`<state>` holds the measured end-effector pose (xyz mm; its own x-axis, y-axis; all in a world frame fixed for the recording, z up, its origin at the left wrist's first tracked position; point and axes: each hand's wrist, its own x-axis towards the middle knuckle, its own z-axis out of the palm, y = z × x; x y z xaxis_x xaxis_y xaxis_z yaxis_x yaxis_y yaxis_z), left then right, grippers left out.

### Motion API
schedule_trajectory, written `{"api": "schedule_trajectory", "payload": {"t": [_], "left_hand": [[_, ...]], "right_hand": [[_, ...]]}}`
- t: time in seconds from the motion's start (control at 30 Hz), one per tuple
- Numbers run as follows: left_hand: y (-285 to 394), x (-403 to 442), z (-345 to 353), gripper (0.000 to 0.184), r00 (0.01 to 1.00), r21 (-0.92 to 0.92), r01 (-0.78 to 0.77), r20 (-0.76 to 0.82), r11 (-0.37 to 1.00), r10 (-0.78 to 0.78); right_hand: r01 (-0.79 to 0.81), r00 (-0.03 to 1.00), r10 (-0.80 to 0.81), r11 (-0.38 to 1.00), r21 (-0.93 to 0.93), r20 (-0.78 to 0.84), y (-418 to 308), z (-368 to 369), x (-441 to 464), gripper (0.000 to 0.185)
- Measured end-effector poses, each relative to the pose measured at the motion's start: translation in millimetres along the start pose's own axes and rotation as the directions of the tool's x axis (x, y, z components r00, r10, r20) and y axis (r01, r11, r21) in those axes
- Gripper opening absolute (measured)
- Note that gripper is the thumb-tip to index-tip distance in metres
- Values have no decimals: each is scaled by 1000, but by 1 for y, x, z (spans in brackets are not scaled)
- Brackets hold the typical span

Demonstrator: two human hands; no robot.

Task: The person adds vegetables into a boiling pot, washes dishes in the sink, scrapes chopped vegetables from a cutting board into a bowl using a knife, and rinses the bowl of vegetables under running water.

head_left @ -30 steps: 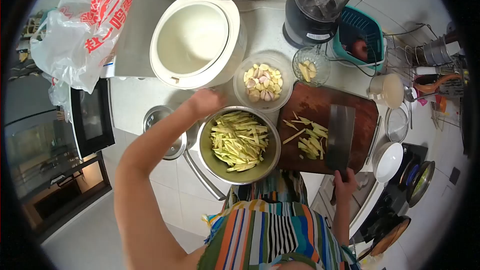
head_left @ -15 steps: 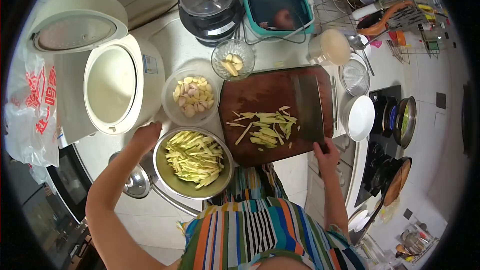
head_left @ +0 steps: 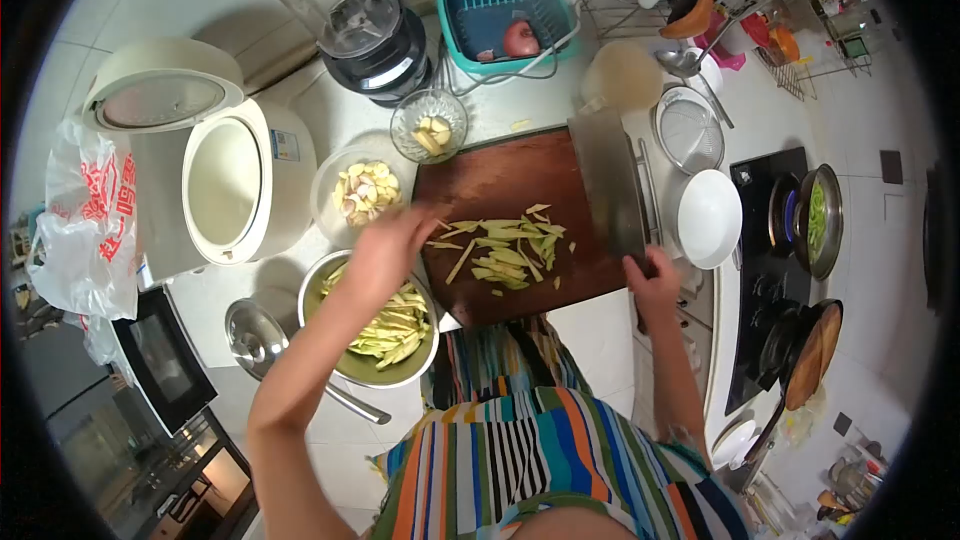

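Observation:
My right hand (head_left: 655, 285) grips the handle of a cleaver (head_left: 608, 185), its broad blade over the right side of the brown cutting board (head_left: 500, 170). Pale green vegetable strips (head_left: 510, 250) lie in a loose pile on the board's middle and left. Blurred by motion, my left hand (head_left: 398, 240) is at the board's left edge; its fingers are too smeared to read. My left forearm crosses above a metal bowl (head_left: 375, 373) holding many cut strips (head_left: 395, 330). Behind that hand stands a plastic bowl with garlic cloves (head_left: 362, 187).
A small glass bowl (head_left: 460, 135) with peeled pieces stands behind the board, near a blender (head_left: 370, 50) and teal basket (head_left: 450, 0). An open rice cooker (head_left: 290, 180) is left. Right are a white bowl (head_left: 710, 220), strainer (head_left: 690, 130) and stove (head_left: 755, 290) with pans.
My left hand has moved right, from beside the rice cooker to the board's left edge. The right hand keeps hold of the cleaver. The camera view has shifted slightly.

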<state>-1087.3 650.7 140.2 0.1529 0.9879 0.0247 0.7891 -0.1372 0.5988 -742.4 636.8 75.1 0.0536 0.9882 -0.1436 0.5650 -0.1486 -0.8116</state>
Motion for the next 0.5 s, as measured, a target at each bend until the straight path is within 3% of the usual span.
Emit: {"api": "schedule_trajectory", "payload": {"t": [0.03,0.1,0.13,0.2,0.37,0.4,0.5], "left_hand": [[-3,37,31,9,997,-68,-18,-78,998,12],[-25,114,94,10,982,-10,-153,-112,988,151],[-28,141,115,13,998,54,-45,-40,998,47],[-47,175,156,14,995,176,22,93,984,-39],[-67,196,186,13,959,270,3,273,963,-79],[-77,197,195,16,971,288,-57,240,956,-14],[-51,185,168,14,970,243,-8,237,970,-52]], "right_hand": [[-60,998,59,998,20,25,6,-2,-6,15],[-227,974,226,973,46,37,5,-6,-16,16],[-167,986,167,985,45,-1,10,-6,-21,16],[-105,994,105,994,7,-27,24,-13,-31,16],[-135,991,135,991,-4,4,37,-26,-39,16],[-188,982,187,981,43,33,43,-26,-42,16],[-256,965,243,953,161,98,49,-22,-43,13]]}}
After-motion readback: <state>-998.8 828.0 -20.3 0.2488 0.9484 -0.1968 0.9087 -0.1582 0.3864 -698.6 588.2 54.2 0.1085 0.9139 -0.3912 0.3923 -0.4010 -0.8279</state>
